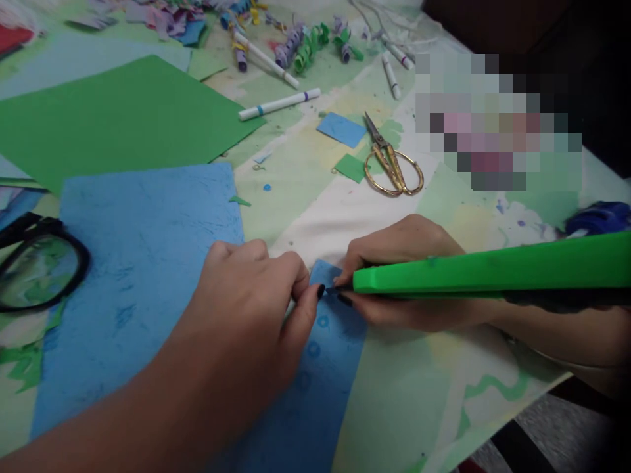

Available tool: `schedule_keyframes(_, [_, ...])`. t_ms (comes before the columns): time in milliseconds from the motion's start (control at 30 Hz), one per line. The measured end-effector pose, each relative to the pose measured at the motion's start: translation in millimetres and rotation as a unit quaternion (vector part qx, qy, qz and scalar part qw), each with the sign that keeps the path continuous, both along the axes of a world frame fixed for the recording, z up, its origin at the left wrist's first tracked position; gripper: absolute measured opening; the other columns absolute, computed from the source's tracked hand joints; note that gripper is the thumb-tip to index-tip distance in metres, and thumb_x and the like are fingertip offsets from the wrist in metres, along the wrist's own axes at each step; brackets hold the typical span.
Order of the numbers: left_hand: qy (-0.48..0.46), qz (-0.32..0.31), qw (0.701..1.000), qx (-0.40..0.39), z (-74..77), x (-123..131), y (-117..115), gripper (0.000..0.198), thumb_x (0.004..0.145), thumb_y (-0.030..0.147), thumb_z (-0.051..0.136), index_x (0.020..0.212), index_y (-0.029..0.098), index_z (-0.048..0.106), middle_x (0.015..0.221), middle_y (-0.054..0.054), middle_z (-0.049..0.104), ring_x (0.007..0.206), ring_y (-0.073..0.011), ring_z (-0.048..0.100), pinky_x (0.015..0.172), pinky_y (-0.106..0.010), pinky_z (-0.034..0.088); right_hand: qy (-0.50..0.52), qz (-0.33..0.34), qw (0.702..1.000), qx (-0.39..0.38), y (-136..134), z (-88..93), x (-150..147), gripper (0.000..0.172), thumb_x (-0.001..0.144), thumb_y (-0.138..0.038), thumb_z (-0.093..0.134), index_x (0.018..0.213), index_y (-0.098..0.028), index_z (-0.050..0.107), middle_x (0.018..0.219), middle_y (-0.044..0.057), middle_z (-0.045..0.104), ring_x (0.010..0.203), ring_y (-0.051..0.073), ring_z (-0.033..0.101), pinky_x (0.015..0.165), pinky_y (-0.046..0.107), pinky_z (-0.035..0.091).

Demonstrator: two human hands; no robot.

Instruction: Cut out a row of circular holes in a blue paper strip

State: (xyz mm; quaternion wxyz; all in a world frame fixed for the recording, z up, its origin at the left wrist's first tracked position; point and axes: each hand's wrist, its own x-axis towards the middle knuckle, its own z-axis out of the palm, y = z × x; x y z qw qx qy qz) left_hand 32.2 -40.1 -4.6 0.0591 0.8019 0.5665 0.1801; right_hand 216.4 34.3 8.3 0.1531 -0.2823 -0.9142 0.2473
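work in progress on a blue strip (340, 368), which lies slantwise in the near middle of the scene. the left hand (251, 289) rests over the strip's left edge, fingers curled and thumb drawn in close to them; whether they pinch the strip or only press on it cannot be told. the right hand (407, 246), on the strip's right side, is closed around a green-bodied tool (468, 272), perhaps a craft knife, whose dark tip points at the left thumb. small ring marks (314, 348) run in a row along the nearer part; the far end shows none where uncovered, so the row is judged partly complete.

surface and room: a white-and-green patterned table cover (404, 374) underlies everything, with speckled grey floor (532, 447) below its near right edge and darkness at far right. at left lie a large blue sheet (148, 263), a green sheet (142, 118) beyond it, and black-handled scissors (81, 256), partly out of view. farther off are gold-handled scissors (392, 164), a white marker (279, 105), curled paper strips (311, 49) and, smallest, a green snippet (350, 167).
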Motion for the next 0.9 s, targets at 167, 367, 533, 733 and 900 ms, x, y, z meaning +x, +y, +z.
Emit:
schedule_keyframes(167, [0.005, -0.013, 1.0, -0.003, 0.2, 0.7, -1.4, 0.026, 0.088, 0.019, 0.042, 0.062, 0.023, 0.036, 0.057, 0.003, 0.036, 0.056, -0.0168, 0.034, 0.06, -0.034, 0.023, -0.007, -0.013, 1.0, 0.016, -2.5, -0.5, -1.1, 0.012, 0.073, -0.019, 0.062, 0.061, -0.02, 0.06, 0.052, -0.005, 0.06, 0.046, 0.006, 0.047, 0.047, 0.022, 0.03])
schedule_keyframes(367, [-0.007, -0.015, 1.0, 0.005, -0.6, 1.1, -1.5, 0.027, 0.089, 0.018, 0.041, 0.063, 0.023, 0.036, 0.057, 0.003, 0.035, 0.057, -0.0166, 0.032, 0.06, -0.034, 0.022, -0.029, -0.014, 0.999, 0.028, -3.1, -1.0, -3.3, 0.016, 0.07, -0.018, 0.06, 0.056, -0.018, 0.055, 0.047, -0.004, 0.053, 0.045, 0.006, 0.041, 0.047, 0.023, 0.028])
schedule_keyframes(533, [-0.003, -0.015, 1.0, 0.001, -0.4, 0.4, -2.5, 0.027, 0.088, 0.018, 0.042, 0.062, 0.023, 0.036, 0.057, 0.003, 0.034, 0.056, -0.0165, 0.033, 0.06, -0.034, 0.022, -0.033, -0.014, 0.999, 0.02, -3.4, 0.3, -3.2, 0.014, 0.069, -0.016, 0.061, 0.056, -0.019, 0.056, 0.048, -0.004, 0.055, 0.045, 0.007, 0.043, 0.048, 0.023, 0.029])
schedule_keyframes(733, [-0.001, -0.013, 1.0, -0.011, 0.2, 0.8, -2.3, 0.025, 0.088, 0.019, 0.041, 0.064, 0.023, 0.039, 0.058, 0.002, 0.037, 0.058, -0.0177, 0.035, 0.06, -0.035, 0.023, -0.058, -0.016, 0.998, 0.024, -2.9, 3.1, -2.9, 0.011, 0.066, -0.015, 0.062, 0.057, -0.019, 0.06, 0.048, -0.004, 0.056, 0.044, 0.007, 0.042, 0.047, 0.024, 0.028])
schedule_keyframes(900, [-0.004, -0.01, 1.0, -0.004, -0.7, 1.1, -2.3, 0.025, 0.089, 0.019, 0.041, 0.064, 0.023, 0.04, 0.058, 0.002, 0.037, 0.059, -0.0182, 0.035, 0.061, -0.035, 0.023, -0.059, -0.014, 0.998, 0.015, -3.2, 4.3, -3.4, 0.01, 0.066, -0.014, 0.06, 0.057, -0.018, 0.061, 0.049, -0.004, 0.057, 0.045, 0.007, 0.042, 0.047, 0.023, 0.028])
